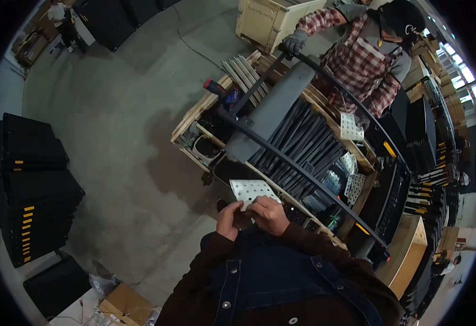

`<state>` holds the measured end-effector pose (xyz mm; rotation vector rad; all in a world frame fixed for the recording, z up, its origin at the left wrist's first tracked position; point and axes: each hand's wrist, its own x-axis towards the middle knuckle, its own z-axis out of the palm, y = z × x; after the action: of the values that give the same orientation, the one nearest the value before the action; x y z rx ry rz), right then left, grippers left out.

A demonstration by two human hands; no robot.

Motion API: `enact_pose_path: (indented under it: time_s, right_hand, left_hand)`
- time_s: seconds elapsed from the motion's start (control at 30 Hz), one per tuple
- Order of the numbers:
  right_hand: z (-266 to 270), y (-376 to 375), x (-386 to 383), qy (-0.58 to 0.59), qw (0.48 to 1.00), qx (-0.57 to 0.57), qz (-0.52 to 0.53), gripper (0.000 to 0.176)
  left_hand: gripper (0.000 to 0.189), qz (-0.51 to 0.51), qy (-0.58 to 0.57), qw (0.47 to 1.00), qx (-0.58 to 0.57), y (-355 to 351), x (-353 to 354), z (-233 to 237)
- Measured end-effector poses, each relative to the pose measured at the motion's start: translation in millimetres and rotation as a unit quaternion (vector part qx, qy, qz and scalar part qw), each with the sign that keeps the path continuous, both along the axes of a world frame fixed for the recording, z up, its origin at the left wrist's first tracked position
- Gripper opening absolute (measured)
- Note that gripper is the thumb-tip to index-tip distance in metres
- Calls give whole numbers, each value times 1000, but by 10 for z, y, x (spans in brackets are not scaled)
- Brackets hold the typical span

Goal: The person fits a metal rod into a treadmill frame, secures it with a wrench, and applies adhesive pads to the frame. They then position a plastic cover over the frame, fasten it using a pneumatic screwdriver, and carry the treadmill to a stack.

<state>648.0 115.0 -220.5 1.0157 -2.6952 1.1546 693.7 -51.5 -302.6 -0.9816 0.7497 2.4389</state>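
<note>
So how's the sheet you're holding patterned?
The sheet is white with dark dots, clearest in the head view.

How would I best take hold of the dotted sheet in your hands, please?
Probably by the far edge of the sheet, coming from the far side, thumb above and fingers below: it is thin, that edge sticks out free, and the left hand and right hand cover its near edge.

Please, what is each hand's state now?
Left hand: curled at the dotted white sheet's edge; grip unclear.
Right hand: closed on the same sheet.
</note>
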Motion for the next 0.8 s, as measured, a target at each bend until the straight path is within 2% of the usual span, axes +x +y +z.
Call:
enact_pose_path:
  time_s: [0.07, 0.1, 0.13, 0.17, 0.2, 0.3, 0.37, 0.4, 0.57, 0.6, 0.63, 0.67, 0.73, 0.77, 0.8]
  right_hand:
    - [120, -120, -256, -71, 995, -67, 3, 12]
    - [139, -163, -485, -109, 987, -118, -17, 11]
    - [117, -181, -751, -188, 965, -153, -95, 11]
    - [120, -221, -1069, -188, 948, -204, -154, 11]
    - [-184, -175, -1455, -192, 925, -263, -199, 14]
    - [-373, -51, -2266, -212, 930, -195, -228, 22]
    - [-405, -35, -2474, -421, 851, -239, -203, 23]
    - [-329, -56, -2494, -436, 849, -225, -198, 20]
    - [-296, -150, -2510, -414, 867, -174, -217, 19]
    - [-327, -152, -2503, -407, 870, -172, -220, 19]
    - [-438, -159, -2528, -352, 900, -142, -215, 19]
    - [-564, -150, -2521, -294, 923, -108, -224, 20]
    - [-461, -265, -2341, -162, 944, -74, -276, 20]
    - [-480, -277, -2311, -154, 942, -96, -282, 19]
    - [-376, -303, -2264, -181, 933, -107, -293, 21]
  left_hand:
    - [17, 24, -20, 999, 38, -125, 11, -89]
    - [16, 16, -35, 999, -26, -196, -25, -47]
    - [15, 7, -51, 995, -90, -267, -38, -21]
    - [15, 6, -46, 995, -88, -338, -4, -16]
    - [14, -4, -55, 994, -96, -415, 65, -22]
    - [10, -6, -88, 991, -101, -646, 399, -217]
    - [9, -1, -112, 989, -99, -797, 624, -401]
    - [9, 4, -124, 988, -94, -871, 740, -482]
    - [10, -13, -156, 982, -101, -1016, 843, -504]
    - [9, -75, -76, 978, -179, -1059, 873, -592]
    - [9, -148, 12, 957, -248, -1088, 848, -652]
    - [9, -195, 24, 950, -242, -1061, 757, -559]
    - [10, -124, 10, 956, -264, -901, 496, -220]
    - [10, -172, 26, 950, -260, -858, 397, -220]
    - [11, -146, -14, 966, -214, -823, 303, -228]
